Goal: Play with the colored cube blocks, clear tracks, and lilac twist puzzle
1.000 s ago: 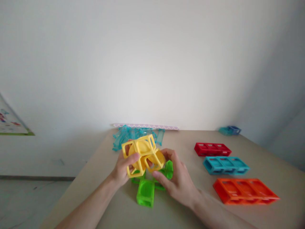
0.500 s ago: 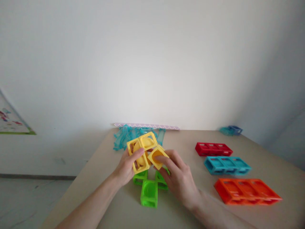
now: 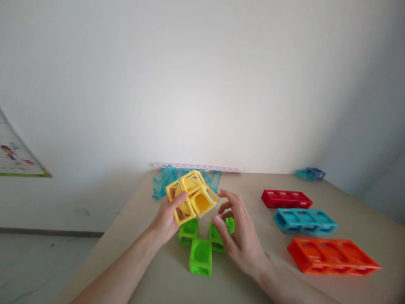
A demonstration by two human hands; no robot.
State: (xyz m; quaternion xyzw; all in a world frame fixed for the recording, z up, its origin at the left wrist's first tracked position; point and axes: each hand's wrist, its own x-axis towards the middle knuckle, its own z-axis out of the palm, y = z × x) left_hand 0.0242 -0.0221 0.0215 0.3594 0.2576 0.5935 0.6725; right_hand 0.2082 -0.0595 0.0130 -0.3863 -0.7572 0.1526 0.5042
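Observation:
My left hand (image 3: pixel 167 219) grips a yellow piece of joined hollow cubes (image 3: pixel 192 195), held up above the beige table (image 3: pixel 247 270) with my thumb across its front. My right hand (image 3: pixel 238 232) hovers just right of the yellow piece, fingers spread and curled, holding nothing. Beneath both hands lies a green piece of joined cubes (image 3: pixel 201 249), flat on the table. My right hand partly covers its right side.
To the right lie three long hollow blocks: red (image 3: pixel 286 198), teal (image 3: pixel 304 220) and orange (image 3: pixel 332 256). A pile of clear teal pieces (image 3: pixel 164 181) and a pale strip (image 3: pixel 196 167) sit at the far edge. Small blue-teal pieces (image 3: pixel 309 173) rest at the far right corner.
My right hand has let go of the yellow piece and drawn back to the right. My left hand has turned the piece and lifted it slightly.

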